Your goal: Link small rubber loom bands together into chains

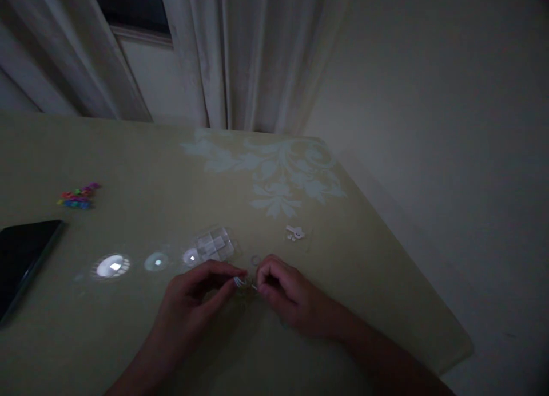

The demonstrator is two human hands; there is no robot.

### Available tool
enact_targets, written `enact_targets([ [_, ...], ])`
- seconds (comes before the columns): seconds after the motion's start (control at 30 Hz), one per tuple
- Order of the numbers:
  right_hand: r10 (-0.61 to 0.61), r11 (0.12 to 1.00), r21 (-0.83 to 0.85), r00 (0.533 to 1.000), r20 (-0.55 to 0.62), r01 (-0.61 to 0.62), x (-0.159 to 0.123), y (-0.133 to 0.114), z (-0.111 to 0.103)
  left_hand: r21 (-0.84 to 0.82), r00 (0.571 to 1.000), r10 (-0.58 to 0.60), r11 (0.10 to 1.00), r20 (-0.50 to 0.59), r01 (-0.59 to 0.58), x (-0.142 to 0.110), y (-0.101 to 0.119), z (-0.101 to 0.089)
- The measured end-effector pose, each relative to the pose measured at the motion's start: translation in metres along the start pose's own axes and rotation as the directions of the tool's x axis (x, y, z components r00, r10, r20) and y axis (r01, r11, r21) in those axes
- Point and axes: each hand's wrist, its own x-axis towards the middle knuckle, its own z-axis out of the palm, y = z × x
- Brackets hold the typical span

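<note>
Near the front middle of the table, my left hand (195, 299) pinches a small pale, ringed or coiled piece (240, 282) between thumb and fingertips. Its exact kind is too dim and small to make out. My right hand (289, 293) is closed just to the right of it, thumb against curled fingers, with a thin light tip showing at the pinch. Whether that tip belongs to the same piece is unclear. Right behind my left hand lies a clear plastic box (215, 244). A small pale ring (256, 260) rests between the box and my right hand.
Small white plastic pieces (295, 233) lie behind my right hand. Far left are a pile of colourful little pieces (79, 196) and a dark tablet or phone (28, 264). Lamp reflections shine on the tabletop (141, 161). Curtains (261, 58) and a wall border the table.
</note>
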Motion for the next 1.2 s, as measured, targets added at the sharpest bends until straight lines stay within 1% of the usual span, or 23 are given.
enact_targets([
  [0.1,0.088,0.986,0.147,0.996,-0.022,-0.084,-0.001,0.001,0.002,-0.030,0.997,0.041,0.999,0.067,-0.039,0.000,0.000,0.002],
  [0.2,0.097,0.971,0.222,0.995,-0.037,-0.087,-0.001,-0.001,0.006,-0.019,0.989,0.100,0.995,0.108,-0.099,0.000,-0.001,0.003],
  [0.27,0.088,0.972,0.223,0.995,-0.049,-0.075,-0.001,-0.003,0.008,-0.002,0.986,0.141,0.990,0.093,-0.141,-0.001,-0.001,0.005],
  [0.33,0.072,0.976,0.210,0.996,-0.055,-0.058,0.000,-0.003,0.012,0.013,0.985,0.158,0.987,0.073,-0.159,-0.002,0.000,0.006],
  [0.4,0.061,0.973,0.225,0.995,-0.074,-0.044,0.001,-0.002,0.014,0.023,0.980,0.182,0.983,0.075,-0.185,-0.002,0.001,0.007],
  [0.5,0.076,0.968,0.249,0.988,-0.136,-0.040,0.003,0.000,0.006,0.042,0.979,0.194,0.979,0.059,-0.197,-0.003,0.003,0.007],
  [0.57,0.078,0.985,0.163,0.988,-0.132,-0.056,0.002,0.000,-0.010,0.051,0.990,0.143,0.988,0.014,-0.143,-0.003,0.003,0.006],
  [0.6,0.083,0.994,0.080,0.993,-0.080,-0.076,0.000,-0.001,-0.019,0.053,0.993,0.117,0.992,-0.011,-0.117,-0.004,0.003,0.005],
  [0.63,0.091,0.996,0.003,0.996,0.003,-0.091,-0.002,-0.001,-0.028,0.051,0.994,0.103,0.994,-0.033,-0.101,-0.003,0.004,0.004],
  [0.7,0.152,0.982,-0.133,0.975,0.161,-0.131,-0.007,-0.002,-0.043,0.047,0.993,0.102,0.994,-0.064,-0.099,-0.003,0.004,0.002],
  [0.73,0.185,0.970,-0.198,0.960,0.212,-0.143,-0.010,-0.002,-0.046,0.047,0.992,0.108,0.993,-0.071,-0.105,-0.002,0.004,0.001],
  [0.8,0.234,0.935,-0.322,0.941,0.243,-0.149,-0.014,-0.001,-0.047,0.059,0.990,0.126,0.991,-0.064,-0.123,-0.002,0.003,0.000],
  [0.87,0.246,0.900,-0.416,0.941,0.233,-0.132,-0.018,0.001,-0.040,0.084,0.986,0.159,0.984,-0.049,-0.154,-0.001,0.001,-0.002],
  [1.0,0.262,0.852,-0.509,0.942,0.209,-0.124,-0.020,0.002,-0.028,0.118,0.972,0.232,0.967,-0.027,-0.227,-0.001,-0.001,-0.003],
  [1.07,0.248,0.866,-0.484,0.949,0.196,-0.126,-0.018,0.000,-0.026,0.113,0.973,0.230,0.967,-0.008,-0.228,-0.001,-0.001,-0.002],
  [1.1,0.226,0.891,-0.437,0.957,0.184,-0.126,-0.017,-0.001,-0.026,0.107,0.974,0.227,0.968,0.004,-0.226,-0.001,-0.001,-0.001],
  [1.13,0.199,0.922,-0.364,0.968,0.155,-0.132,-0.015,-0.002,-0.025,0.098,0.974,0.225,0.969,0.021,-0.226,-0.002,-0.002,0.000],
  [1.2,0.167,0.973,-0.167,0.985,0.043,-0.158,-0.011,-0.002,-0.021,0.076,0.969,0.239,0.967,0.063,-0.244,-0.003,-0.003,0.003],
])
